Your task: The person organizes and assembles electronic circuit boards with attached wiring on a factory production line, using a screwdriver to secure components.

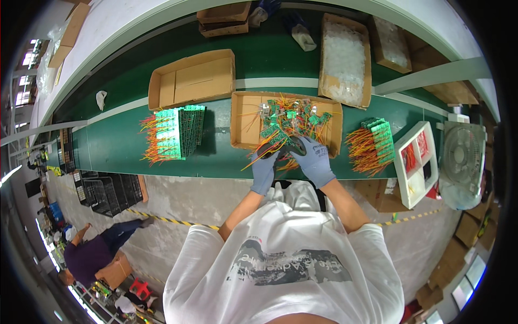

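Note:
Both my hands wear grey gloves with dark fingertips, at the near side of a shallow cardboard box (237,121). My left hand (264,166) is closed on a green circuit board (276,137) with red and yellow wires trailing to the left. Close beside it, my right hand (314,161) has its fingers bent and pinched at the board's right end; the fingertips partly hide the grip. Behind my hands, the box holds a loose heap of small green wired boards (294,115).
Rows of wired green boards stand left (171,134) and right (380,139) on the green bench (216,156). A cardboard tray (191,80) lies behind, left. At the right are a box of clear plastic pieces (345,59), a white divided tray (414,175) and a fan (463,156).

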Action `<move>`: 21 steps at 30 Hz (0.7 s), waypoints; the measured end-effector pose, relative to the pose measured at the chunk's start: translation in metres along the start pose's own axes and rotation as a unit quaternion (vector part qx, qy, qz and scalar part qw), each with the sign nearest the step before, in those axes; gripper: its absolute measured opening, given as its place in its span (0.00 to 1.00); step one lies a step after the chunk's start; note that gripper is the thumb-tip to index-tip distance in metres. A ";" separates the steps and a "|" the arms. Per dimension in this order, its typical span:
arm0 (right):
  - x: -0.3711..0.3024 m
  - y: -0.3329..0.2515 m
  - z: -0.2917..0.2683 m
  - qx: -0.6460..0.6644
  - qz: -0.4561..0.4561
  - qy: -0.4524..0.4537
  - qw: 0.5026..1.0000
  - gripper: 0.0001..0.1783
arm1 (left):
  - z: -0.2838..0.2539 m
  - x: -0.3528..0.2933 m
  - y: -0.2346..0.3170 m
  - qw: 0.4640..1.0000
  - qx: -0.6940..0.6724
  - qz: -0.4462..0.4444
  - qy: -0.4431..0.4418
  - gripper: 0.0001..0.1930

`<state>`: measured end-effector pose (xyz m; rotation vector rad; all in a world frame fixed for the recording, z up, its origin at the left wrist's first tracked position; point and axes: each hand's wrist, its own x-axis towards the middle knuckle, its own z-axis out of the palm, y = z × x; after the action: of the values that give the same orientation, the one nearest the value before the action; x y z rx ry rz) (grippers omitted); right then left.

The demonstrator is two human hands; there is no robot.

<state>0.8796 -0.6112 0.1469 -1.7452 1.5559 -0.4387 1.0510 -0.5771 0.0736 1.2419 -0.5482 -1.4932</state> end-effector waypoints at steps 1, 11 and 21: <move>0.002 0.000 0.000 -0.018 -0.021 0.027 0.999 0.26 | 0.003 0.000 0.001 0.998 -0.050 -0.004 0.025 0.18; 0.007 -0.004 0.009 -0.013 0.002 0.050 0.999 0.22 | 0.017 -0.009 0.015 0.869 0.429 0.227 0.095 0.14; 0.001 0.006 0.016 0.099 0.031 0.061 0.993 0.21 | 0.010 -0.020 0.035 0.769 0.552 0.315 0.069 0.12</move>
<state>0.8861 -0.6073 0.1320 -1.5385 1.5887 -0.6559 1.0549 -0.5732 0.1149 1.7350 -1.6951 -0.3935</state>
